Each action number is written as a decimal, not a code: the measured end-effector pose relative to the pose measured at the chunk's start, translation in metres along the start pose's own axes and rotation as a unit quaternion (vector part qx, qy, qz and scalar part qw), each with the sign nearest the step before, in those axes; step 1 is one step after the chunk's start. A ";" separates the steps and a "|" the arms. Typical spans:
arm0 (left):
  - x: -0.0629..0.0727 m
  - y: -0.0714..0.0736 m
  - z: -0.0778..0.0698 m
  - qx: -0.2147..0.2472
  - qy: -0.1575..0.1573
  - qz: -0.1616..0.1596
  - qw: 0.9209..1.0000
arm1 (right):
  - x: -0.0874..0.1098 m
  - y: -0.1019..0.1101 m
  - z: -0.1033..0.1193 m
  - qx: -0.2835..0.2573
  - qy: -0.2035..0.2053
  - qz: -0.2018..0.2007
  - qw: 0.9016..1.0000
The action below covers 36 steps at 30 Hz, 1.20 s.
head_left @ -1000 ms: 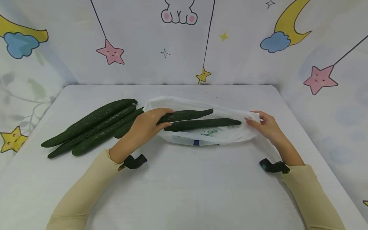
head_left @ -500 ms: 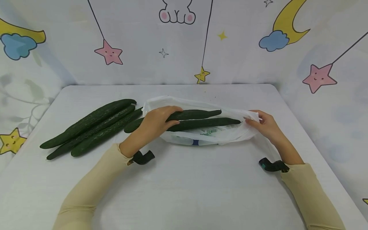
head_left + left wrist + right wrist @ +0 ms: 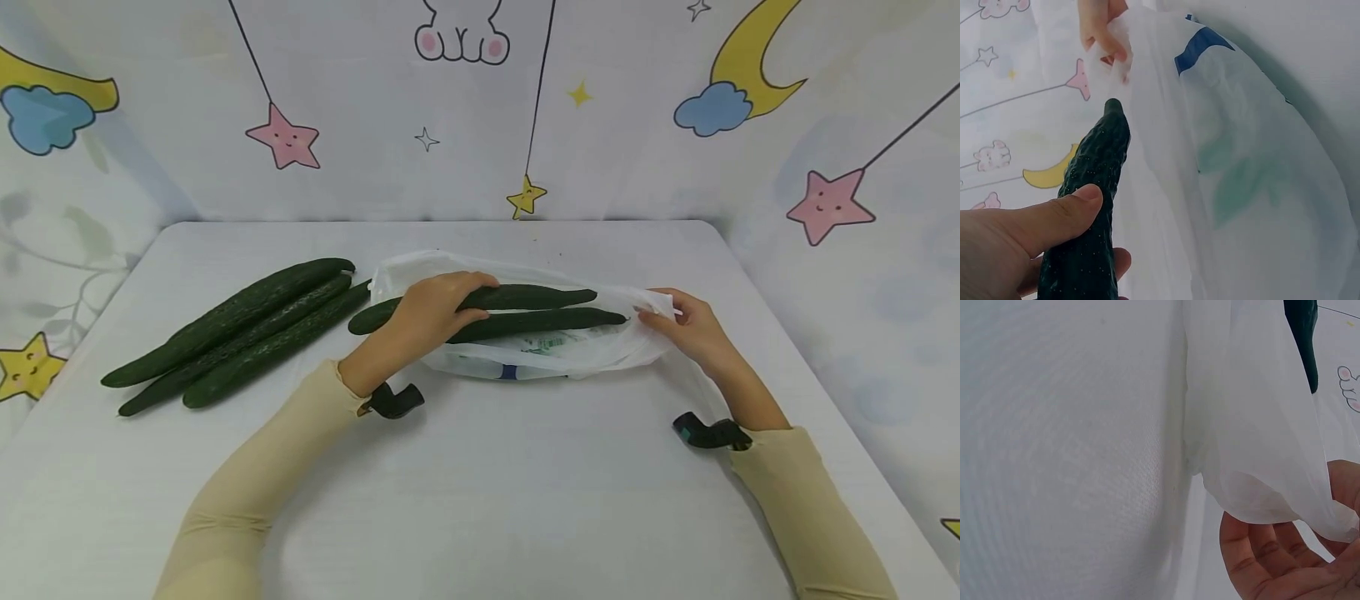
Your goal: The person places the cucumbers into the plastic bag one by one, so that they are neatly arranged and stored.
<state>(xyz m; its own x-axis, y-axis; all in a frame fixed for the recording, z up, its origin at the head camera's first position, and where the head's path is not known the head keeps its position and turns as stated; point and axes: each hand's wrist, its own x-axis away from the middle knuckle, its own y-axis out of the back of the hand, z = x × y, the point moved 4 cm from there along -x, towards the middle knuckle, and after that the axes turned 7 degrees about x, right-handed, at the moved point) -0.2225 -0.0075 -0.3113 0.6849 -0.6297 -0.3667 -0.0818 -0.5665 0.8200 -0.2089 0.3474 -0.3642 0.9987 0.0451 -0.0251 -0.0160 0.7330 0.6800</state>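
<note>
My left hand (image 3: pixel 435 317) grips a long dark green cucumber (image 3: pixel 532 297) around its middle, held over the opened white plastic bag (image 3: pixel 592 357). In the left wrist view the thumb lies across this bumpy cucumber (image 3: pixel 1099 150), its narrow end pointing at the bag's far end. A second cucumber (image 3: pixel 540 322) lies in the bag, just nearer to me than the held one. At the bag's right end my right hand (image 3: pixel 693 327) pinches the plastic edge between thumb and fingers. The right wrist view has the bag's film (image 3: pixel 1260 437) drawn up to the fingers.
Three more cucumbers (image 3: pixel 232 325) lie side by side on the left of the white table (image 3: pixel 510 483). A wall covering (image 3: pixel 360 92) printed with stars and moons rises behind the table. Each wrist carries a small black camera mount (image 3: pixel 708 433).
My left hand has moved to the right with its cucumber, away from the three on the table and further over the bag. The right hand keeps its hold on the bag's edge.
</note>
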 end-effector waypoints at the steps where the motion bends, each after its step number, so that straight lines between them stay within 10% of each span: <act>1: -0.001 -0.001 0.000 -0.001 -0.001 0.002 1.000 | 0.000 0.000 0.000 0.003 -0.001 0.001 1.000; 36: -0.041 -0.037 -0.012 0.016 0.037 0.093 0.995 | 0.002 0.002 0.003 -0.005 0.008 0.000 1.000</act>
<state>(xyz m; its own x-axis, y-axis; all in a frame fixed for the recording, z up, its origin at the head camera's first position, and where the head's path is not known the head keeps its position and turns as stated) -0.2387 0.0456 -0.3210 0.7066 -0.6854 -0.1758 -0.2344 -0.4612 0.8558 -0.2071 0.3468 -0.3607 0.9978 0.0553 -0.0370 -0.0161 0.7404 0.6719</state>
